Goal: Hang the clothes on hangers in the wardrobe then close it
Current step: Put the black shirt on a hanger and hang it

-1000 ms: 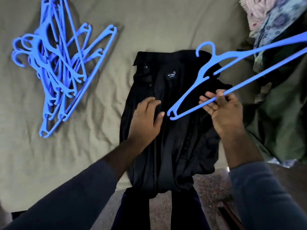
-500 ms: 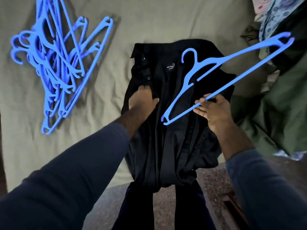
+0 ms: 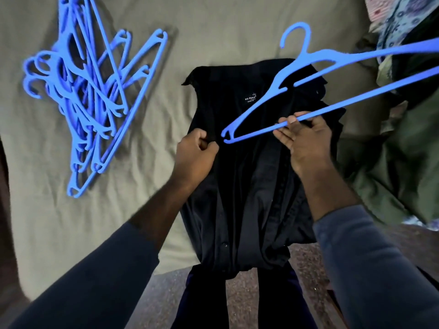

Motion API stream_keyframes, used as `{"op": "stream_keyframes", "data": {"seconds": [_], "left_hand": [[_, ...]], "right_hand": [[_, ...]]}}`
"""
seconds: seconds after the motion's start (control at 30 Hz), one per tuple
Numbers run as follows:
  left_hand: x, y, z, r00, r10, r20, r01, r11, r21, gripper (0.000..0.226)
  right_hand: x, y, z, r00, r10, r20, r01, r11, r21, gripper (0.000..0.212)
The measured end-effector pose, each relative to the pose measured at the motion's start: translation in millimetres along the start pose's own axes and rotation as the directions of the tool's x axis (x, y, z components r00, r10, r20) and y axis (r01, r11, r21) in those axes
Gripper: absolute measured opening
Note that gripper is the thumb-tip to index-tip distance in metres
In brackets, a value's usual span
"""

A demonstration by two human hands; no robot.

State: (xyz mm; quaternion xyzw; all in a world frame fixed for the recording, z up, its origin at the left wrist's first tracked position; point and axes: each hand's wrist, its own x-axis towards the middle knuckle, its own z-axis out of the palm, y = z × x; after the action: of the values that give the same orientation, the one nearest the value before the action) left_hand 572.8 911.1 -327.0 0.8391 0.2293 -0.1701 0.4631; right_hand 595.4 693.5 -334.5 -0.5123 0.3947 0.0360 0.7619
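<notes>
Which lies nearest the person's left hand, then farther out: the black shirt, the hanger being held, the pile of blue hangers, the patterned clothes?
1. Black shirt: pinched by the left hand.
2. Held blue hanger: its tip just right of that hand.
3. Pile of blue hangers: on the sheet, to the left.
4. Patterned clothes: far top right corner.

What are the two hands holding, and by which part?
The right hand holds the hanger by its bottom bar. The left hand pinches the shirt at its front edge, below the collar.
</notes>
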Motion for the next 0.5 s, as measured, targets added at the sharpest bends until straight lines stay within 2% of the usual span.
{"op": "stream_keyframes", "data": {"seconds": [0.1, 0.2, 0.3, 0.43, 0.5], "left_hand": [[-20, 10, 0, 0.997, 0.081, 0.005, -0.081, 0.996, -0.04, 0.014], [-30, 11, 7, 0.988, 0.148, 0.045, -0.149, 0.988, 0.032, 0.012], [-31, 5, 8, 0.985, 0.147, 0.096, -0.154, 0.985, 0.074, 0.009], [-30, 17, -1, 0.994, 0.078, 0.08, -0.069, 0.991, -0.118, 0.013], [-36, 34, 0, 0.975, 0.146, 0.166, -0.108, 0.97, -0.219, 0.007]], "right_hand": [[-4, 31, 36, 0.996, 0.083, 0.032, -0.085, 0.994, 0.071, 0.021], [-6, 69, 60, 0.964, 0.228, 0.139, -0.213, 0.971, -0.112, 0.016], [0, 75, 51, 0.95, 0.303, 0.077, -0.287, 0.943, -0.17, 0.017], [17, 56, 35, 0.965, 0.256, -0.055, -0.26, 0.963, -0.07, 0.022], [12, 45, 41, 0.967, 0.247, -0.057, -0.25, 0.967, -0.051, 0.02]]}}
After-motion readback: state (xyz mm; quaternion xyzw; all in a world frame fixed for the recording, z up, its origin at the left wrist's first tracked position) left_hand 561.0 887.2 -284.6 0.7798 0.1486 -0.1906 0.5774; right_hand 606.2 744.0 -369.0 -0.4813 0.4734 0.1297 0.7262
